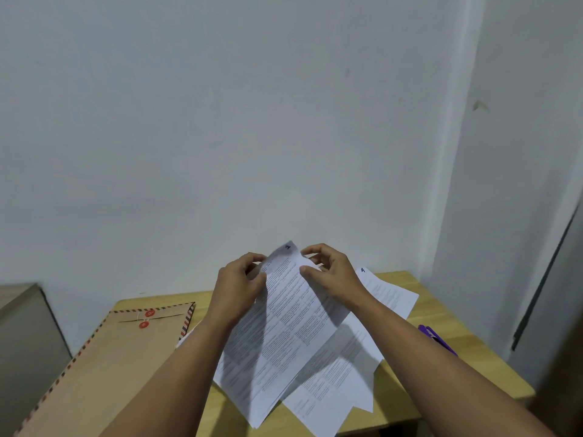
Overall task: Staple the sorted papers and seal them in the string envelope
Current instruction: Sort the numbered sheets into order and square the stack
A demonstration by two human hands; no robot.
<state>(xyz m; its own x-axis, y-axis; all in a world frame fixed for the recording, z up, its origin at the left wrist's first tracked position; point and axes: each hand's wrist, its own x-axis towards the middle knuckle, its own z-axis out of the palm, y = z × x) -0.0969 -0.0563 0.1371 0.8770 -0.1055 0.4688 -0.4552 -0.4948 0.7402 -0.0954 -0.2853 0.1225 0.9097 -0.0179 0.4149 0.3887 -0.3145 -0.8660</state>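
We see both hands up off the worktop (407, 287) – L hand (237, 280) & R hand (331, 272) pinch the top of the papers (284, 326); string envelope (126, 351) lies left – purple stapler (437, 339) right

Bare counter (467, 351) shows right of the loose papers (344, 373), broken only by a purple object (437, 339) near the right edge. The envelope (126, 351) fills the left; the wall (252, 121) closes the back.

My one view rides on the head, looking forward and down over the table (441, 323) toward the wall (252, 121) (close, wide-angle).
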